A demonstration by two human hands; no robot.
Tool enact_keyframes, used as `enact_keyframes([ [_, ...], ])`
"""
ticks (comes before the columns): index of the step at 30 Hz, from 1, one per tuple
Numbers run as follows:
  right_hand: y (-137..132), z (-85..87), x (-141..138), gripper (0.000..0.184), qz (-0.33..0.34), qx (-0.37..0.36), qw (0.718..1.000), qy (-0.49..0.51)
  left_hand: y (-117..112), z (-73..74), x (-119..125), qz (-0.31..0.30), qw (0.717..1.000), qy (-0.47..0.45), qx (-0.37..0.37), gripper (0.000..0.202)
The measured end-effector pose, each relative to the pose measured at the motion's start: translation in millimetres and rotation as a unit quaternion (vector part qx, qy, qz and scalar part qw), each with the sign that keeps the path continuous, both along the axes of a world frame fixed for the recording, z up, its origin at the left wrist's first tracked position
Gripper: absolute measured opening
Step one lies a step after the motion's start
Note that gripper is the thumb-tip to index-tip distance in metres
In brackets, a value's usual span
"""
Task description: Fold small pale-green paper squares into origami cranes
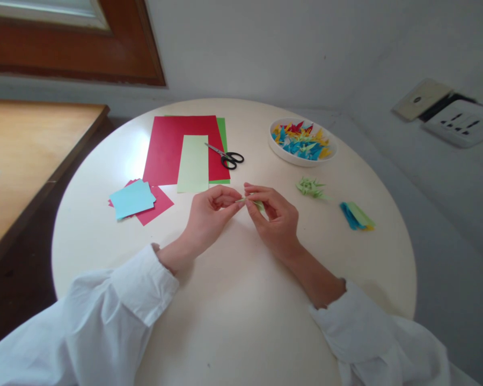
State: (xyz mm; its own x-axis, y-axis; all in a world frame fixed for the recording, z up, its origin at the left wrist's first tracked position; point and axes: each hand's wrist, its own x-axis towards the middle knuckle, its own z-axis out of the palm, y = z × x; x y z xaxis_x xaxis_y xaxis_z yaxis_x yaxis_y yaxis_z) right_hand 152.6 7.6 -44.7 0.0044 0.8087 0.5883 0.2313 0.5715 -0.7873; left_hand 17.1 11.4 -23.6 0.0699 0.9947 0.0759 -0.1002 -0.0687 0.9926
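Both my hands meet above the middle of a round white table point(233, 321), pinching one small piece of folded light green paper point(259, 205). My left hand point(211, 217) grips its left end between thumb and fingers. On the other side, my right hand point(276, 217) holds it with thumb and forefinger, and its fingers cover part of the folds. Just beyond the hands lies a pale green paper strip point(193, 163) on a red sheet point(177, 145). Black-handled scissors point(227, 157) rest across the sheet's right edge.
A white dish point(293, 159) of colourful folded paper cranes stands at the back right. Nearer are a small light green paper pile point(310, 187) and several folded papers point(357, 215). Blue paper squares point(132, 199) lie over red ones point(156, 206) at left. A wooden table point(36, 145) stands beyond.
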Motion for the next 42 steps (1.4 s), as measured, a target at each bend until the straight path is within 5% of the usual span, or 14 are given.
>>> enact_keyframes([
  [42, 2.4, -0.7, 0.6, 0.009, 0.020, 0.015, 1.000, -0.007, -1.8, 0.9, 1.7, -0.012, 0.997, -0.061, -0.046, 0.027],
])
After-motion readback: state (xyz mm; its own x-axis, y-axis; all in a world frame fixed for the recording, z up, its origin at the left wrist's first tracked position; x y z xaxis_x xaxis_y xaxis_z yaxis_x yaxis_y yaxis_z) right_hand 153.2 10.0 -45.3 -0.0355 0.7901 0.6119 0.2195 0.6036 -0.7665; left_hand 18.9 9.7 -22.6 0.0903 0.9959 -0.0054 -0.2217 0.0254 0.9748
